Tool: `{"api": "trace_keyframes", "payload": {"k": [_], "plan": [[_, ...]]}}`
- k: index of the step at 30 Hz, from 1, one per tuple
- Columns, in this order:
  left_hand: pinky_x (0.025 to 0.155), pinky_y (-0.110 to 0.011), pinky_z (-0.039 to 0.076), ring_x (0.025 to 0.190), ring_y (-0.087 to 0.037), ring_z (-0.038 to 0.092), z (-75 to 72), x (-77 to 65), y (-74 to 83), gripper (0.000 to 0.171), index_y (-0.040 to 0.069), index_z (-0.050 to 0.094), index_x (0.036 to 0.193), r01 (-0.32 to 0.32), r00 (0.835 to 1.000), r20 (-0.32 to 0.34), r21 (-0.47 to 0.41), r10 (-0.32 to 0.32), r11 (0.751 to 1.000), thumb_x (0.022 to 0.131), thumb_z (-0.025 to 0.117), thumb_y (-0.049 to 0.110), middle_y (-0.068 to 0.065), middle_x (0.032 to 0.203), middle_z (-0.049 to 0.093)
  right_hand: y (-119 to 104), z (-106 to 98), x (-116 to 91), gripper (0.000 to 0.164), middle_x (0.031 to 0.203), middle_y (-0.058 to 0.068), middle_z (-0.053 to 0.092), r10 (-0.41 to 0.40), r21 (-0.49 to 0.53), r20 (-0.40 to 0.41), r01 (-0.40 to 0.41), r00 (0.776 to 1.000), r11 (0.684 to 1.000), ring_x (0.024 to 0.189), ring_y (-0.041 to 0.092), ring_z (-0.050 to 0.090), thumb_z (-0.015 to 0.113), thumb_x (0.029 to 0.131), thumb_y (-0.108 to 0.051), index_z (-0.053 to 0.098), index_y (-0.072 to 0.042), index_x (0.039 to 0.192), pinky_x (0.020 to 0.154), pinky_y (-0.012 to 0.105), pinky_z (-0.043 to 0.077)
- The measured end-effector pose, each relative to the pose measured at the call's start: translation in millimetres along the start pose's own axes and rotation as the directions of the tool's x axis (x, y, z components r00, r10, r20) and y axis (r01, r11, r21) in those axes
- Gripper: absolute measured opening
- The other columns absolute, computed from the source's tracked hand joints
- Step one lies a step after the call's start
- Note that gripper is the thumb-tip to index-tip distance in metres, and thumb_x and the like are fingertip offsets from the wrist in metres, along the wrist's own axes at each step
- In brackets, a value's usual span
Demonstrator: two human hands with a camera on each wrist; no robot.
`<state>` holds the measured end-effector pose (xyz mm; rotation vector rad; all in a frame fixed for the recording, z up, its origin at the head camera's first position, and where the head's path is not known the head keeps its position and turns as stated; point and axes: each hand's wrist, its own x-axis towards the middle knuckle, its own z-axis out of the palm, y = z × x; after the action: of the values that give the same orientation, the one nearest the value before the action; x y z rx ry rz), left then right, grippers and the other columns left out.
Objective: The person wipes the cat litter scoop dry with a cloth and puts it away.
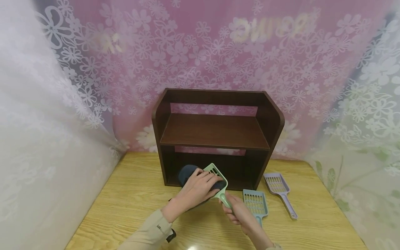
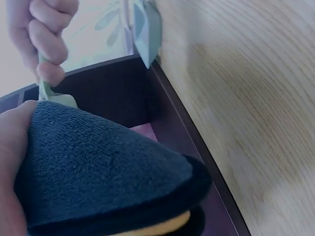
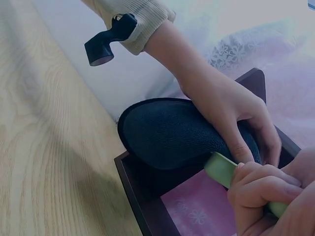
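Observation:
My left hand [image 1: 200, 185] grips a dark blue fuzzy slipper [image 2: 108, 162] in front of the lower compartment of a dark brown shelf [image 1: 215, 132]. The slipper has black trim, and a second dark edge with a tan strip shows under it in the left wrist view. My right hand [image 1: 239, 211] holds a light green slotted litter scoop by its handle [image 1: 225, 200]. The scoop's head [image 1: 211, 168] tilts up beside the slipper, and my left fingers lie across it, hiding part of its slots.
A blue litter scoop [image 1: 266, 205] lies on the wooden table [image 1: 125, 208] just right of my right hand. Farther right is a purple litter scoop [image 1: 286, 199], near the shelf's right side. A pink flowered curtain [image 1: 206, 62] hangs behind the shelf, with pale curtains at both sides.

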<state>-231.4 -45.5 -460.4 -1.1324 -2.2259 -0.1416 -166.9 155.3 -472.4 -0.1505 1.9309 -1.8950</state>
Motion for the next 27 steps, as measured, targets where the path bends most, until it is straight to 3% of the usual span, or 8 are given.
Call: {"api": "trace_keyframes", "payload": {"k": [8, 12, 19, 27], "plan": [[0.086, -0.033, 0.046, 0.090, -0.008, 0.063, -1.5, 1.8, 1.7, 0.023, 0.026, 0.074, 0.112, -0.016, 1.000, 0.006, -0.021, 0.016, 1.000, 0.093, 0.075, 0.039, 0.009, 0.102, 0.066, 0.7, 0.0, 0.5, 0.046, 0.061, -0.007, 0.036, -0.008, -0.008, 0.012, 0.008, 1.000, 1.000, 0.041, 0.001, 0.024, 0.029, 0.112, -0.044, 0.054, -0.006, 0.100, 0.039, 0.017, 0.021], [0.084, -0.032, 0.046, 0.087, -0.007, 0.063, -1.5, 4.2, 4.6, 0.022, 0.026, 0.075, 0.109, -0.017, 1.000, -0.016, 0.010, 0.017, 1.000, 0.091, 0.078, 0.038, 0.009, 0.099, 0.065, 0.1, -1.2, 1.3, 0.046, 0.061, -0.007, 0.036, -0.014, -0.016, 0.021, 0.014, 1.000, 1.000, 0.041, 0.002, 0.024, 0.029, 0.112, -0.044, 0.054, -0.007, 0.099, 0.039, 0.017, 0.021], [0.081, -0.031, 0.046, 0.088, -0.009, 0.063, 1.9, 10.5, 3.0, 0.021, 0.026, 0.075, 0.104, 0.061, 0.994, -0.101, 0.100, -0.050, 0.993, 0.088, 0.079, 0.039, 0.008, 0.096, 0.066, -4.6, -0.3, 2.0, 0.047, 0.060, -0.008, 0.037, -0.042, -0.046, 0.037, 0.044, 0.998, 0.998, 0.041, 0.000, 0.024, 0.028, 0.112, -0.044, 0.053, -0.007, 0.097, 0.039, 0.016, 0.022], [0.077, -0.034, 0.045, 0.078, -0.013, 0.059, 3.7, 12.1, -21.5, 0.025, 0.021, 0.074, 0.099, 0.172, 0.974, -0.180, 0.196, -0.137, 0.965, 0.081, 0.087, 0.033, 0.003, 0.091, 0.061, -2.9, 2.9, -0.4, 0.043, 0.061, -0.008, 0.036, -0.011, -0.005, 0.016, 0.011, 1.000, 1.000, 0.042, 0.001, 0.024, 0.025, 0.113, -0.034, 0.053, -0.007, 0.096, 0.039, 0.016, 0.022]]}}
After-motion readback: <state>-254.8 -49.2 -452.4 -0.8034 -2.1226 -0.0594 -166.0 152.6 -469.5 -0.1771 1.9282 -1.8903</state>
